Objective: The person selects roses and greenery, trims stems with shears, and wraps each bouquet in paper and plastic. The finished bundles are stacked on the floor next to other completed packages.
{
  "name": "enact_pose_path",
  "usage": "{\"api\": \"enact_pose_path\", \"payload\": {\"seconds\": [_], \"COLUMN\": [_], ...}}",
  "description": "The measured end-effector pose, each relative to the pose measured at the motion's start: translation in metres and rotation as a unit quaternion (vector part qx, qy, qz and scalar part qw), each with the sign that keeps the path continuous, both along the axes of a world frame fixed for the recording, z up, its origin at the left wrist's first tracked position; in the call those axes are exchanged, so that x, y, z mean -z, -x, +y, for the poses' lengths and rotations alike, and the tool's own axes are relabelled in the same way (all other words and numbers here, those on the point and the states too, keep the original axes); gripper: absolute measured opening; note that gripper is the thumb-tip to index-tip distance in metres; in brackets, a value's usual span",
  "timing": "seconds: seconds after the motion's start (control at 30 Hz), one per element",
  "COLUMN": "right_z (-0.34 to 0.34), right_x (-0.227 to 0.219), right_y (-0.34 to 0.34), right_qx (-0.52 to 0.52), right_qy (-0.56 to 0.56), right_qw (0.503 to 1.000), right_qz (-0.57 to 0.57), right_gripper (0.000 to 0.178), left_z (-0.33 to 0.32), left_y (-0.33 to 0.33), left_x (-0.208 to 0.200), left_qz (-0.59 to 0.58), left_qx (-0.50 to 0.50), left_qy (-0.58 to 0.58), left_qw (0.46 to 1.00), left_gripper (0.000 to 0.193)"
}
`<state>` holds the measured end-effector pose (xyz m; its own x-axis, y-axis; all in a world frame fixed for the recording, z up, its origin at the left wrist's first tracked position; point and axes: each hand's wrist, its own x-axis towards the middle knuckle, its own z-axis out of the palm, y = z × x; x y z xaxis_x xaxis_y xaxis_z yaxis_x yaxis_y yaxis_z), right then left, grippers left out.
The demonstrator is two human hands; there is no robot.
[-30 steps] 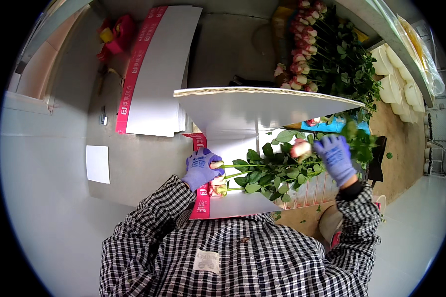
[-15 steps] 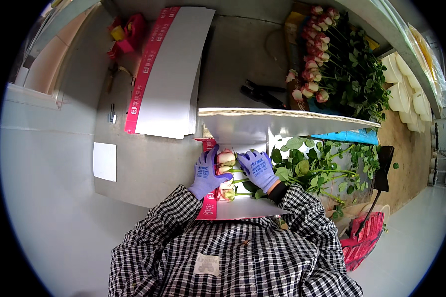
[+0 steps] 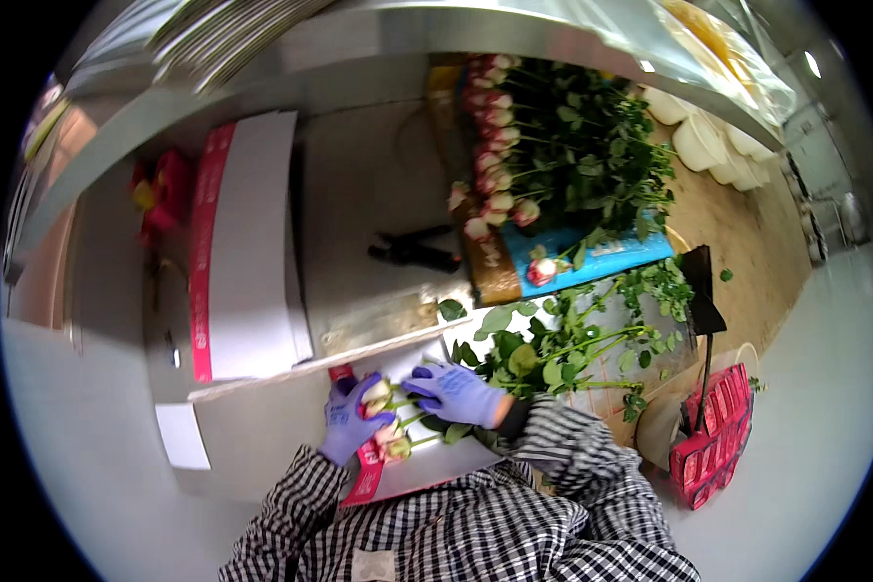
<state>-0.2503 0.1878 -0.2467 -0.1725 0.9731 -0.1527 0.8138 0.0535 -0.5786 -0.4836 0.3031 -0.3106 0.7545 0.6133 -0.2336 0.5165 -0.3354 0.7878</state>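
Several cream-and-pink roses [image 3: 392,444] lie on a white cardboard sheet [image 3: 432,464] with a red band along its left edge. Gloved in purple, my left hand [image 3: 349,422] curls around the upper rose heads, thumb and fingers on either side of them. My right hand [image 3: 454,393], in a matching glove, has its fingertips closed on the stem just behind the top rose; the exact grip is partly hidden. Leafy stems [image 3: 543,359] spread out to the right of my right hand. The sheet's corrugated far edge [image 3: 335,357] stands raised beyond both hands.
A stack of white red-banded sheets [image 3: 247,252] lies at the far left. Black-handled pruners [image 3: 415,250] rest mid-table. A large heap of roses [image 3: 572,145] lies at the back right, with one rose [image 3: 541,270] on blue wrapping. A red basket [image 3: 713,436] stands at right.
The whole view has shifted and tilted. The raised cardboard flap now appears nearly edge-on. A single rose on the blue wrapping has come into sight. Both hands stay at the rose heads.
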Motion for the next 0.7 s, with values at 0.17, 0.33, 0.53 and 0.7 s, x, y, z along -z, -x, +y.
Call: {"api": "enact_pose_path", "payload": {"seconds": [0.17, 0.33, 0.53, 0.7], "right_z": [-0.018, -0.044, -0.030, -0.039], "right_x": [-0.088, 0.043, -0.142, -0.248], "right_y": [-0.200, -0.292, -0.226, -0.063], "right_qx": [0.298, 0.240, 0.130, -0.016], "right_qy": [0.161, 0.168, -0.109, -0.138], "right_qw": [0.928, 0.876, 0.873, 0.946], "right_qz": [-0.154, -0.383, -0.458, -0.292], "right_gripper": [0.024, 0.041, 0.033, 0.048], "left_z": [0.000, -0.014, -0.019, -0.015], "left_y": [0.007, -0.023, -0.014, -0.011], "left_x": [0.002, -0.018, 0.001, -0.013], "left_qz": [0.003, 0.050, 0.060, -0.020], "left_qx": [0.015, -0.074, -0.116, -0.144], "left_qy": [-0.010, 0.057, -0.092, -0.043], "left_qw": [1.000, 0.994, 0.987, 0.988], "left_gripper": [0.069, 0.045, 0.040, 0.056]}}
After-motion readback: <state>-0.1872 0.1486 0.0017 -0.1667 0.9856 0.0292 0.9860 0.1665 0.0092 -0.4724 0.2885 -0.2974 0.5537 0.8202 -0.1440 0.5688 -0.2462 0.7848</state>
